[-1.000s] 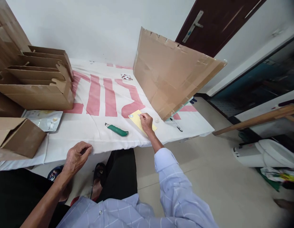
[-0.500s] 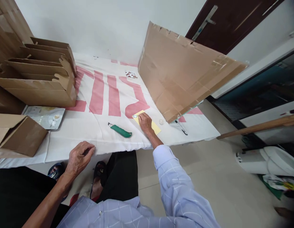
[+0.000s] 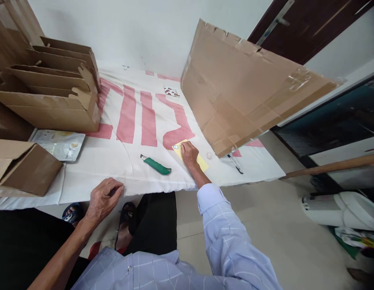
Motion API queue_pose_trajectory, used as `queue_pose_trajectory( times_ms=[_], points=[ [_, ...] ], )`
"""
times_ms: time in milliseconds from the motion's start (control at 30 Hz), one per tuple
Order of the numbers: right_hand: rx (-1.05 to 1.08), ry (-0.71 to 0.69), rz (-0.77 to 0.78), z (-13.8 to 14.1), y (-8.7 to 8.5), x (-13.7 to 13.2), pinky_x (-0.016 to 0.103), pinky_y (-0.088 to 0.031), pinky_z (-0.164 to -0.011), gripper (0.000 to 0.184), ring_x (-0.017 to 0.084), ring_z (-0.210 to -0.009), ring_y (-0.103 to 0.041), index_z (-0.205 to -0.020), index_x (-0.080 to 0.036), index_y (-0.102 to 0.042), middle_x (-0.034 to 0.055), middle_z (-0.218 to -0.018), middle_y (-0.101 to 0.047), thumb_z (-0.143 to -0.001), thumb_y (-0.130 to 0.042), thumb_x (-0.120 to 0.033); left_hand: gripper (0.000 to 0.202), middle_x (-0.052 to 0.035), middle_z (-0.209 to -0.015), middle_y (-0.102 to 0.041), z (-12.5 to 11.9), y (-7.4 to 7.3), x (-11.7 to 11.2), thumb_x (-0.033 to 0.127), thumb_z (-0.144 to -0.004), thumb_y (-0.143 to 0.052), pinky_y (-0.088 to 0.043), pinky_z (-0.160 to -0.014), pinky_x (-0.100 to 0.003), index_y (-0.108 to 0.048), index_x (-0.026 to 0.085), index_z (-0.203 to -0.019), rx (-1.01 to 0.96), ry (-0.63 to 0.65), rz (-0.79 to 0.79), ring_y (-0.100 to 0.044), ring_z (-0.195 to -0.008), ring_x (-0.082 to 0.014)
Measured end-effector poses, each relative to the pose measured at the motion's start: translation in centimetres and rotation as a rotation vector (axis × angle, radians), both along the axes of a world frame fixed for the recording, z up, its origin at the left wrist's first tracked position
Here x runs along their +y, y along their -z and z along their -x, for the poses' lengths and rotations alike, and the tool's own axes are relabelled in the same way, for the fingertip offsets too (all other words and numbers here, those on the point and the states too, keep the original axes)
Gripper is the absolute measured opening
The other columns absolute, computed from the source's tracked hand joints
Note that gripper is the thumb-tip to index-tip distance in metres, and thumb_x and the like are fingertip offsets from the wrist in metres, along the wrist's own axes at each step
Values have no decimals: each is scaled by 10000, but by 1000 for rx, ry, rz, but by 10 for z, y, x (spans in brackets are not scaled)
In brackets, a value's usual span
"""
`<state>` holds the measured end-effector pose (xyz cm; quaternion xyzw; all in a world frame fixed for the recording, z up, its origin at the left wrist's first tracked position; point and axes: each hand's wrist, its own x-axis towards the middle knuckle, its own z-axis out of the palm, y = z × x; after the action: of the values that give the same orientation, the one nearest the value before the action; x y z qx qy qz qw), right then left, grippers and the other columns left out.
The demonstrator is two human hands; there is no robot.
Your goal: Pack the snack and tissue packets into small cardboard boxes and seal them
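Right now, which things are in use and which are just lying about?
In use: right hand pressing on yellow paper, small white label at its corner; left hand on white cloth edge.
Lying about: green utility knife, pen, big cardboard sheet, stacked flat cartons, foil pouch, small brown box.

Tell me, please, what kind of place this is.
Probably a small home workshop for packing or cardboard work: folded cardboard boxes stacked on a cloth-covered table, a large cardboard sheet tilted at the side, and a green utility knife beside the right hand.
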<state>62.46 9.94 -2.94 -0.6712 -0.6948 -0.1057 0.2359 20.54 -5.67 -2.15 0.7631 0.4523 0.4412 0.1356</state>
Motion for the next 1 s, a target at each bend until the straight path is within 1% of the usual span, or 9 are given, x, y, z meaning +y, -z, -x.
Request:
queue_pose_trajectory(
  times_ms=[133,267,433,500,600,700,833,1000],
  points=[
    [-41,-30,13,-1,0,-2,327,-383,-734,282,231,-907,-628,-903,-214,-755,100,-972,-771,-1094,-552,-176,179,-7,-830,-745,0,1,0,256,-1058,-640,-547,-739,-301,-726,231,-902,5,-9,2,-717,-787,-184],
    [-44,-84,33,-2,-2,-6,340,-420,-761,282,248,-948,-622,-894,-220,-755,103,-991,-771,-1079,-551,-160,182,-7,-831,-746,0,1,0,266,-1059,-634,-548,-747,-306,-731,236,-908,4,-9,18,-721,-796,-188],
    [-16,-160,36,-3,-3,-11,374,-491,-906,265,272,-997,-618,-932,-222,-758,118,-1055,-770,-1055,-541,-132,167,-6,-844,-744,0,3,-1,260,-1064,-639,-549,-764,-311,-727,233,-924,20,-13,7,-720,-802,-188],
    [6,-184,43,-4,-2,-11,395,-503,-962,266,280,-1015,-616,-974,-221,-765,124,-1091,-767,-1047,-530,-120,151,-5,-849,-745,0,2,-1,250,-1060,-650,-549,-767,-310,-727,231,-932,23,-13,-1,-719,-802,-186],
    [34,-199,48,-5,1,-11,417,-515,-1003,273,289,-1048,-618,-1048,-215,-775,132,-1151,-760,-1027,-528,-103,142,-2,-844,-742,-1,1,-1,238,-1057,-654,-547,-760,-308,-730,231,-938,22,-10,-14,-715,-794,-184],
    [48,-198,45,-6,4,-10,428,-522,-1018,285,295,-1071,-619,-1096,-207,-782,136,-1174,-750,-1022,-528,-101,138,-1,-845,-742,-1,-1,-1,220,-1055,-653,-550,-769,-308,-731,229,-942,18,-8,-25,-713,-789,-181],
    [78,-200,52,-7,8,-7,429,-526,-1009,295,295,-1078,-610,-1126,-217,-795,129,-1186,-743,-1049,-522,-136,121,-7,-855,-752,-1,-2,-2,225,-1044,-677,-551,-764,-309,-736,228,-938,6,-9,-12,-725,-802,-188],
    [95,-189,107,-9,7,0,417,-513,-996,333,286,-1044,-594,-1053,-211,-806,129,-1136,-733,-1083,-478,-165,126,-5,-849,-750,0,0,-2,233,-1048,-670,-550,-771,-315,-740,235,-944,18,-6,25,-723,-805,-191]
  ],
)
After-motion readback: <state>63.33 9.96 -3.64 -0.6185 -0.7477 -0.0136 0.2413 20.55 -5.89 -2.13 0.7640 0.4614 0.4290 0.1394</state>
